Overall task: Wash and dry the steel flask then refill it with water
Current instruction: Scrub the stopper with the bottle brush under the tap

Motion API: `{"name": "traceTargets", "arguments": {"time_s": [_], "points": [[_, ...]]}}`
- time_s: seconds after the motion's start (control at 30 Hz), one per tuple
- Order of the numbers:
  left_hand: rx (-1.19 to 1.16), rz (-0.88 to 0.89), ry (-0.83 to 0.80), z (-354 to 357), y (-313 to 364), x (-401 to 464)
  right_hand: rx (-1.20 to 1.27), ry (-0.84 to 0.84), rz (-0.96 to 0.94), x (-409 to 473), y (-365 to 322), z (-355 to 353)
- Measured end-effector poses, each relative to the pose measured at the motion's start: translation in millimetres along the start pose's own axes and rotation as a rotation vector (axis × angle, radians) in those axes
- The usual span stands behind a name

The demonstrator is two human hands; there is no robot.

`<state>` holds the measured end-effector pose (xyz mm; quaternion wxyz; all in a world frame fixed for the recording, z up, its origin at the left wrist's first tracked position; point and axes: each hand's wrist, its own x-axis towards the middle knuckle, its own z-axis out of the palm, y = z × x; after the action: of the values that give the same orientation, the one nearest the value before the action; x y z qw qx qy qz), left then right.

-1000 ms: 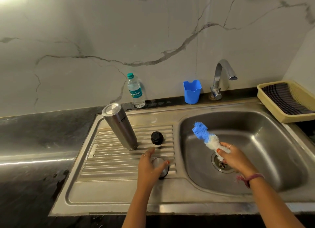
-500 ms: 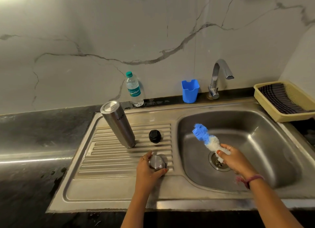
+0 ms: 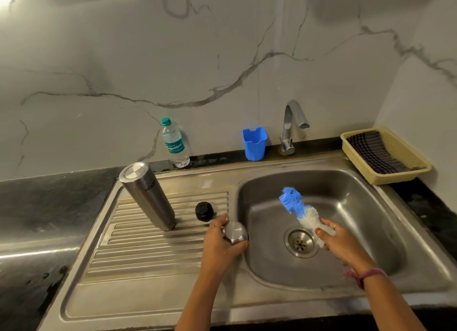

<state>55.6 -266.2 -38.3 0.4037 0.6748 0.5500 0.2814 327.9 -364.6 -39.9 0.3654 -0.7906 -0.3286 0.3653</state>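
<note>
The steel flask (image 3: pixel 148 194) stands upside down on the ribbed drainboard (image 3: pixel 138 246), its base up and the lettering inverted. A black inner stopper (image 3: pixel 204 211) lies just right of it. My left hand (image 3: pixel 220 244) grips the round steel cap (image 3: pixel 235 232), lifted at the basin's left edge. My right hand (image 3: pixel 340 244) holds the handle of a blue and white bottle brush (image 3: pixel 296 207) over the sink basin (image 3: pixel 346 202), bristles pointing up and left. The tap (image 3: pixel 293 123) is not running.
A plastic water bottle (image 3: pixel 174 142) and a blue cup (image 3: pixel 254 144) stand against the marble wall behind the sink. A yellow basket (image 3: pixel 398 176) with a dark striped cloth sits at the back right. Dark countertop (image 3: pixel 44 207) lies to the left.
My left hand closed on the steel cap on the drainboard, lifted it and carried it right to the basin's edge. The right hand with the brush stayed over the basin.
</note>
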Motion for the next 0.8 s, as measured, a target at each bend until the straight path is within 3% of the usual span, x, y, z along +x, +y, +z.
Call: {"name": "traceTargets", "arguments": {"time_s": [0.4,0.8], "points": [[0.121,0.101,-0.187,72.4,76.9,53.7,0.014,0.062,-0.022,25.6,12.8,-57.7],[0.491,0.172,-0.380,123.7,161.2,159.9,0.108,0.125,-0.096,47.8,23.2,-82.5]]}}
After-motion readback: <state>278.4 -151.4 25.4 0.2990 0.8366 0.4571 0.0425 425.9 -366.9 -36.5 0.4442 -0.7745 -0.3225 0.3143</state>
